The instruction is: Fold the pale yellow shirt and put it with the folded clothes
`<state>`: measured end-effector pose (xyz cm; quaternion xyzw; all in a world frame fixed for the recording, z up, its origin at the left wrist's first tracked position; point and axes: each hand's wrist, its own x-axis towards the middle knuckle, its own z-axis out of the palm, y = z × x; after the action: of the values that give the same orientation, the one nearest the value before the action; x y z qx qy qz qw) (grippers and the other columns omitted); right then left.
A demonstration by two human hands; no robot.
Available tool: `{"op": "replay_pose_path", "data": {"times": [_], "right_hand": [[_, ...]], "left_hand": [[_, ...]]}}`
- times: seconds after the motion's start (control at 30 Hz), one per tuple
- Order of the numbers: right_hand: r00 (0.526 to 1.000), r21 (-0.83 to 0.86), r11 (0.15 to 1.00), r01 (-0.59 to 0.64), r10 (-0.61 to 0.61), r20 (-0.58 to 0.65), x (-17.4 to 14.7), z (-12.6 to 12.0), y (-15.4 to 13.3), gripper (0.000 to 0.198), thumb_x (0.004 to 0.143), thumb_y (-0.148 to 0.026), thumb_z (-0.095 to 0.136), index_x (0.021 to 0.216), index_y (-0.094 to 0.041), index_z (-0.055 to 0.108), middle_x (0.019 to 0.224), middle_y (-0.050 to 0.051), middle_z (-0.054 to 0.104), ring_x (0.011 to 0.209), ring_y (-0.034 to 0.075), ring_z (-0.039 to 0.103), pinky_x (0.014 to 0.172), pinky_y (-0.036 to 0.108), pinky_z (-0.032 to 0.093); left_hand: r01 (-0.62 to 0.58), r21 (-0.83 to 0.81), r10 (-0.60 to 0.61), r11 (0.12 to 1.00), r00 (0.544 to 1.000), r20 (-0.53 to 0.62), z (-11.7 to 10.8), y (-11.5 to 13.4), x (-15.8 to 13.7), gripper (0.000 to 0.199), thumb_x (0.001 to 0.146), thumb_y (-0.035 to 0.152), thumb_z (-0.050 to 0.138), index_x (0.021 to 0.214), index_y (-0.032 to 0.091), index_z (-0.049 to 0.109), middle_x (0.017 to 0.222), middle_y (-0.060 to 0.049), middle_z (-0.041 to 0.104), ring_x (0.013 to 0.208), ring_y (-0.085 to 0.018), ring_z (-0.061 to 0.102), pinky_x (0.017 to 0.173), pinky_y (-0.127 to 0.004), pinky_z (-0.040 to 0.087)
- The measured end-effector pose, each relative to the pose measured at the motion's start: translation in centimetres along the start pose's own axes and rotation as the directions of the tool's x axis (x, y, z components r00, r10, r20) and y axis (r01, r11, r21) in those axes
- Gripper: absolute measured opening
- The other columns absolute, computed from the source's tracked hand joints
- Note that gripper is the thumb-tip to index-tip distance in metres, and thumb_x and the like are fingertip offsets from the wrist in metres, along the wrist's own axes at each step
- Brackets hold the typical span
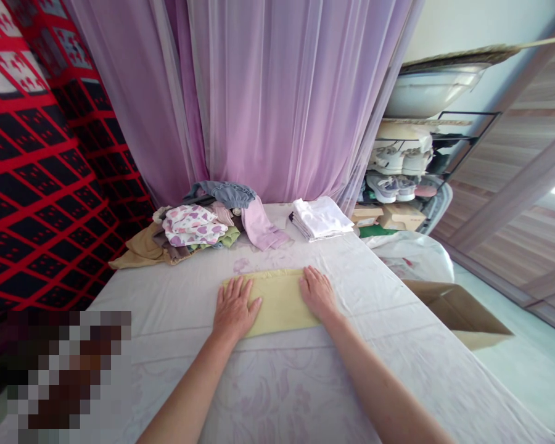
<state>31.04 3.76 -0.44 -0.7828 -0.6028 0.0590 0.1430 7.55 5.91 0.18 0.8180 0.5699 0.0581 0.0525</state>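
A yellow folded cloth (280, 305), a garment whose kind I cannot make out, lies flat as a rectangle on the pale bed sheet (282, 388). My left hand (235, 308) rests on its left end, fingers stretched out and the thumb apart. On its right end lies my right hand (317, 293), palm down with fingers extended over the edge. Beyond my left hand sits a loose heap of clothes (197, 225) with a purple-patterned white piece on top. Past my right hand stands a neat stack of folded white clothes (322, 217).
Purple curtains (268, 92) hang behind the bed. A red and black patterned cloth (37, 160) hangs at the left. To the right are a shoe rack (398, 160) with a white basin (435, 89), a clear plastic bag (414, 256) and an open cardboard box (462, 311). The lower left is blurred out.
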Motion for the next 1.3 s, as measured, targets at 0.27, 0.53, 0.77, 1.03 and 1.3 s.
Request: {"op": "replay_pose_path", "data": {"times": [0.27, 0.53, 0.77, 1.03, 1.3], "right_hand": [[0.972, 0.13, 0.966, -0.225, 0.232, -0.042, 2.6, -1.9, 1.1, 0.035, 0.092, -0.042, 0.045, 0.089, -0.022, 0.073, 0.124, 0.009, 0.063, 0.125, 0.026, 0.048, 0.098, 0.038, 0.037], [0.966, 0.116, 0.961, -0.253, 0.256, -0.017, 3.2, -2.3, 0.4, 0.03, 0.086, -0.044, 0.052, 0.088, -0.022, 0.073, 0.116, 0.008, 0.066, 0.121, 0.026, 0.05, 0.096, 0.039, 0.039], [0.968, 0.077, 0.967, -0.243, 0.247, -0.052, 2.7, -1.4, 0.1, 0.025, 0.086, -0.037, 0.054, 0.093, -0.022, 0.073, 0.131, 0.01, 0.059, 0.131, 0.029, 0.04, 0.104, 0.047, 0.033], [0.962, 0.065, 0.977, -0.201, 0.209, -0.173, 2.3, 0.3, 0.3, 0.025, 0.09, -0.027, 0.046, 0.091, -0.019, 0.069, 0.133, 0.01, 0.058, 0.134, 0.028, 0.037, 0.106, 0.048, 0.028], [0.983, 0.018, 0.998, -0.061, 0.063, -0.175, 0.0, -0.5, -1.7, 0.047, 0.095, -0.03, 0.038, 0.139, -0.015, 0.047, 0.15, 0.014, 0.041, 0.141, 0.027, 0.031, 0.112, 0.049, 0.023]], "left_hand": [[0.007, -0.004, -0.007, 1.0, 1.0, 0.005, 0.1, 0.1, 0.0, 0.06, 0.096, 0.05, 0.035, 0.148, 0.022, 0.038, 0.157, -0.008, 0.033, 0.146, -0.03, 0.025, 0.118, -0.053, 0.017], [0.009, -0.018, -0.008, 1.0, 1.0, 0.015, 0.0, 0.1, -0.1, 0.061, 0.095, 0.051, 0.035, 0.148, 0.021, 0.038, 0.157, -0.009, 0.032, 0.146, -0.029, 0.024, 0.118, -0.052, 0.016], [0.002, -0.015, -0.002, 1.0, 1.0, -0.003, -0.2, 0.3, -0.1, 0.06, 0.095, 0.05, 0.036, 0.147, 0.021, 0.04, 0.156, -0.009, 0.035, 0.145, -0.029, 0.026, 0.118, -0.052, 0.017], [-0.006, 0.004, 0.006, 1.0, 1.0, -0.015, 0.1, 0.1, -0.1, 0.061, 0.095, 0.051, 0.037, 0.148, 0.021, 0.038, 0.156, -0.008, 0.034, 0.145, -0.03, 0.026, 0.118, -0.052, 0.019], [0.011, -0.004, -0.011, 1.0, 1.0, 0.006, -0.1, 0.1, -0.1, 0.061, 0.095, 0.052, 0.036, 0.148, 0.022, 0.039, 0.157, -0.007, 0.033, 0.146, -0.029, 0.025, 0.119, -0.052, 0.017]]}}
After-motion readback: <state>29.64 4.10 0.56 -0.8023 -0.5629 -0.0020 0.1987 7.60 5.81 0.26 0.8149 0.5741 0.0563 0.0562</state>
